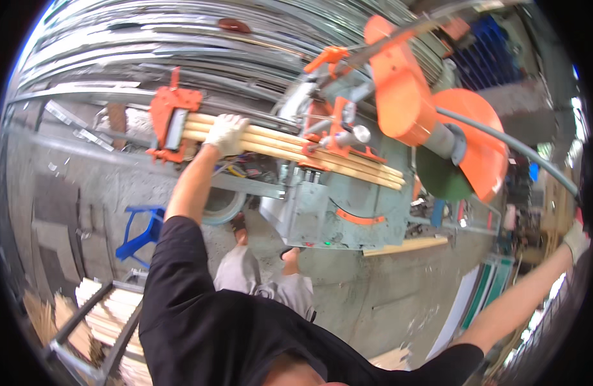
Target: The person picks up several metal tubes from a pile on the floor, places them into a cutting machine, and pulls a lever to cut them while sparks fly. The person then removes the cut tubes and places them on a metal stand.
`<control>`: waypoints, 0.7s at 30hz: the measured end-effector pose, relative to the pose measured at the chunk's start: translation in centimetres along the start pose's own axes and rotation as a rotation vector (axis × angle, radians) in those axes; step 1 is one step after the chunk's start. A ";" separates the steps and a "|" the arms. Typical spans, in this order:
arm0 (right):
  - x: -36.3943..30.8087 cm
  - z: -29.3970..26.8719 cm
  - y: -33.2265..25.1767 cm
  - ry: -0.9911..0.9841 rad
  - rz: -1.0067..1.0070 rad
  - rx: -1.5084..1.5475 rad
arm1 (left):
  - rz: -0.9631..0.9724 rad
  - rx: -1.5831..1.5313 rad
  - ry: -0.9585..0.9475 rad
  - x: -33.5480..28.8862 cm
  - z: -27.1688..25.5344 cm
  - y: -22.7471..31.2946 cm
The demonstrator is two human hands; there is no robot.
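My left hand [227, 134], in a pale work glove, is closed over several long, light wooden strips [270, 143] lying side by side on an orange and grey mitre saw. The strips run from an orange end stop [170, 116] on the left, under an orange clamp [340, 132], onto the grey saw table [367, 212]. Beyond their right ends hang the orange saw head [405, 90] and its round guard [476, 141]. At the far right edge my gloved right hand [576, 242] is closed on the dark end of the saw's grey lever [521, 147]; its fingers show only in part.
Long metal profiles [142, 51] are stacked behind the saw. A blue stool [141, 235] stands at left on the concrete floor. Wooden pieces fill a metal rack [110, 302] at lower left. Loose strips [412, 246] lie beyond the saw's front edge. Green-edged panels [486, 289] lean at lower right.
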State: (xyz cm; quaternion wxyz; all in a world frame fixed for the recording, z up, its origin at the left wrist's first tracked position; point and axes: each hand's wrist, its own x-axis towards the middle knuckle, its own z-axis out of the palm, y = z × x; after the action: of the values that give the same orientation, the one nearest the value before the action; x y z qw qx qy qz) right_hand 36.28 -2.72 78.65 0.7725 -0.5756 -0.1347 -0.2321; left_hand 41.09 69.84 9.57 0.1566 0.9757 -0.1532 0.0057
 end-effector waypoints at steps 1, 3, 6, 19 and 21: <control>0.3 0.4 0.1 -0.013 -0.003 -0.015 | -0.010 0.011 0.011 -0.1 0.0 -0.1; 1.2 1.1 1.2 -0.032 -0.002 -0.029 | -0.029 0.083 0.037 -0.9 0.7 -0.4; 0.0 1.2 0.2 -0.058 -0.051 -0.031 | -0.139 0.205 -0.009 -0.8 1.7 0.7; -35.5 5.0 9.3 0.343 -0.131 -0.371 | -0.203 -0.584 0.097 -14.8 -4.5 33.7; -38.7 3.4 10.2 0.408 0.069 -0.678 | -0.059 -0.816 0.161 -15.5 -10.2 42.2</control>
State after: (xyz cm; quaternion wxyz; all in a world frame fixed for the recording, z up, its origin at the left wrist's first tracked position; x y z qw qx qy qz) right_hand 8.59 10.73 52.83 0.5567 -0.7442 0.1253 -0.3471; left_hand 14.04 39.38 31.16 0.5419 0.8340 -0.1022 0.0163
